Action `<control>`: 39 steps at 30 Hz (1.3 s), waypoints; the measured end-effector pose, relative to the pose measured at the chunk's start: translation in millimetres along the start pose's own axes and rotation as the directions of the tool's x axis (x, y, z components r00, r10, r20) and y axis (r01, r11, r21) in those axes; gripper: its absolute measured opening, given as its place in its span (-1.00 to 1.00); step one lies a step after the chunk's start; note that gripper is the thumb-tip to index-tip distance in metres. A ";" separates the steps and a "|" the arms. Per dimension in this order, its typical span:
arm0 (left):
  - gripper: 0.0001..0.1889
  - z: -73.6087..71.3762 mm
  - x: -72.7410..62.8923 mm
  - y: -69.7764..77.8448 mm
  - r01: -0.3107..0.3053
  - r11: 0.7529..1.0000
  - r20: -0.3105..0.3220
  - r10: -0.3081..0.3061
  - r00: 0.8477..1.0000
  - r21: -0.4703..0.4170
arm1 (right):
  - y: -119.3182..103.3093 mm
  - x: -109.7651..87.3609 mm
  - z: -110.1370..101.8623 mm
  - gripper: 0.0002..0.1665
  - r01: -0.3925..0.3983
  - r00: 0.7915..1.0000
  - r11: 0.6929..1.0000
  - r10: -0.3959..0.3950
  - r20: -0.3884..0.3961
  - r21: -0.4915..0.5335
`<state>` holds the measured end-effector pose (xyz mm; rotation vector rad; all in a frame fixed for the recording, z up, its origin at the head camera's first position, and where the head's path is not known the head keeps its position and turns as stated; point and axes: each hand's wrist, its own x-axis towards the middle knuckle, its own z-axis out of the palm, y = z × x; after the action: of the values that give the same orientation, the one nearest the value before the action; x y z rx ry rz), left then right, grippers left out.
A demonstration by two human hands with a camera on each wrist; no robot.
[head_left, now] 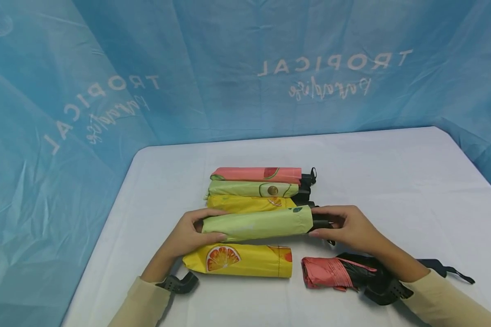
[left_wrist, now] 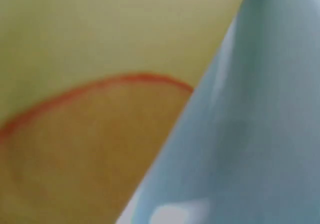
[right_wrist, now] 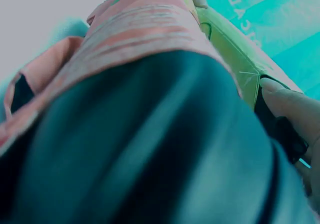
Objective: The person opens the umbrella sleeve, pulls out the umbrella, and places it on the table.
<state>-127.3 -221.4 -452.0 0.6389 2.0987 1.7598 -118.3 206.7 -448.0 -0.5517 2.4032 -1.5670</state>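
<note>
A folded umbrella in a light green sleeve (head_left: 258, 224) lies across both hands, tilted slightly up to the right. My left hand (head_left: 194, 234) grips its closed left end between thumb and fingers. At the other end my right hand (head_left: 345, 227) holds it by the black handle (head_left: 321, 221); in the right wrist view the thumb (right_wrist: 287, 101) presses near the sleeve's mouth. Just below lies a yellow sleeve with an orange slice (head_left: 249, 261), which fills much of the left wrist view. Under my right wrist is a folded red-and-black umbrella (head_left: 327, 272), large in the right wrist view.
Behind the held umbrella, a pink sleeved umbrella (head_left: 258, 174), an avocado-print green one (head_left: 245, 188) and a yellow one (head_left: 245, 203) lie side by side, handles to the right. A white-covered table (head_left: 393, 172) bears everything; blue printed curtains (head_left: 229, 68) hang behind and at the left.
</note>
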 end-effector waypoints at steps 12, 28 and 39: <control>-0.46 8.5 0.2 11.6 -0.065 0.997 0.063 0.068 0.996 -0.036 | -7.0 -11.3 -7.2 -0.45 0.002 0.997 0.999 0.002 -0.078 0.050; -0.44 3.9 -4.2 15.3 -0.082 0.996 0.048 0.084 0.995 -0.039 | -7.1 -23.2 -20.0 -0.51 -0.036 0.988 0.999 0.039 -0.149 0.022; -0.46 -7.0 -11.9 17.0 -0.106 0.994 0.018 0.107 0.994 -0.029 | -9.1 -32.9 -32.5 -0.50 -0.008 0.984 0.999 0.014 -0.177 0.033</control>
<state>-118.8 -231.3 -434.5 0.7702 2.0575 1.8284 -99.1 244.4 -427.0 -0.4075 2.4977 -1.7143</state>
